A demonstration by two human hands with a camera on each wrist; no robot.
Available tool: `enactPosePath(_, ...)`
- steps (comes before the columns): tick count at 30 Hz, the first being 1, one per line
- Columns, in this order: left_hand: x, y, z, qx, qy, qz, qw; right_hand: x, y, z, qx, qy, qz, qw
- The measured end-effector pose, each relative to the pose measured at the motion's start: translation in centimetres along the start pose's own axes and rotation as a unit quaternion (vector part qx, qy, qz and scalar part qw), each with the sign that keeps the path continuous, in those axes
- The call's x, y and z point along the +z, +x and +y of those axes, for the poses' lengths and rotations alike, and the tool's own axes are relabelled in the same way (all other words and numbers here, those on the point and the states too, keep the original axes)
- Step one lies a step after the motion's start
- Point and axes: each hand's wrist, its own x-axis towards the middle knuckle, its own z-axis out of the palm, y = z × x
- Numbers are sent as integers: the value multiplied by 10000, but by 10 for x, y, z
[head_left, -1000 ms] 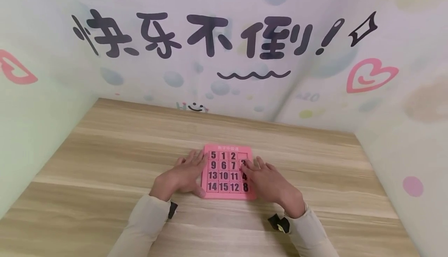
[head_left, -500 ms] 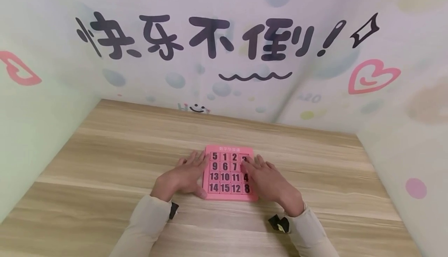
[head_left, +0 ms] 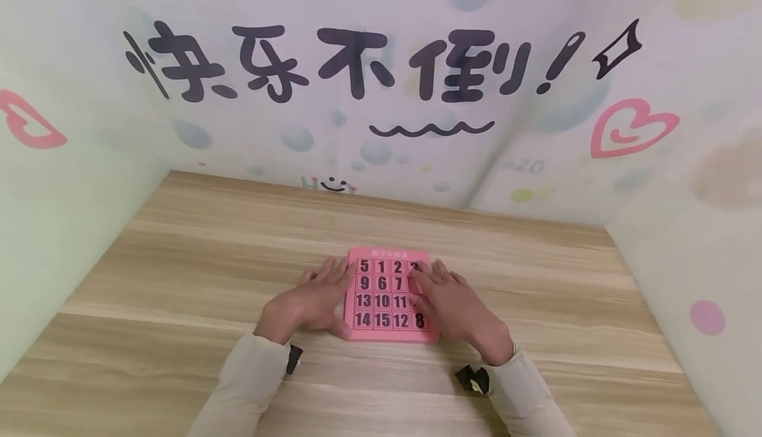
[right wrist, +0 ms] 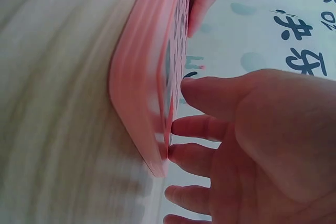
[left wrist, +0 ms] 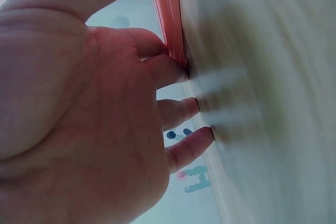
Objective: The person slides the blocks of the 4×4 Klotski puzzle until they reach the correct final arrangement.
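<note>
A pink number sliding puzzle [head_left: 389, 335] lies flat on the table, its numbered tiles facing up. Along its left edge rests my left hand [head_left: 311, 301], thumb near the front corner and index finger near the back. In the left wrist view, that hand's fingers touch the puzzle's side and the tabletop. My right hand [head_left: 451, 299] reaches over the right column, fingertips on the 3 tile [head_left: 413, 266] at top right. Its thumb lies lower down the column and hides the place above the 8 tile [head_left: 419, 320]. In the right wrist view, its fingers are extended at the puzzle's edge.
The wood-grain table [head_left: 208, 252] extends around the puzzle. Behind it rises a white printed backdrop [head_left: 274, 159] with large dark characters, and pale walls stand on both sides. A small black object [head_left: 474, 379] sits by the right cuff, another [head_left: 294, 359] by the left.
The 3 tile has slid away from me into the vacant top right corner. My right thumb has shifted down the column and now covers the 4. My left hand stays put.
</note>
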Motion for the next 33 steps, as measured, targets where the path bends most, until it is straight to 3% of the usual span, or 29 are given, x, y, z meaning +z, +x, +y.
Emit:
enactPosePath(10,1,0,-1,21,65,15,10000,-3,0,2,-152,46,-95,9998)
enactPosePath(15,0,0,0,57,69,34,10000,-15,-7,0,-259,-142,-128,9995)
enactPosePath(24,1,0,1,4,76,41,10000,-34,-28,-17,-119,-278,-881,9957)
enactPosePath(33,1,2,2,33,119,48,9999,-34,-32,-30,-92,-739,-1029,9919)
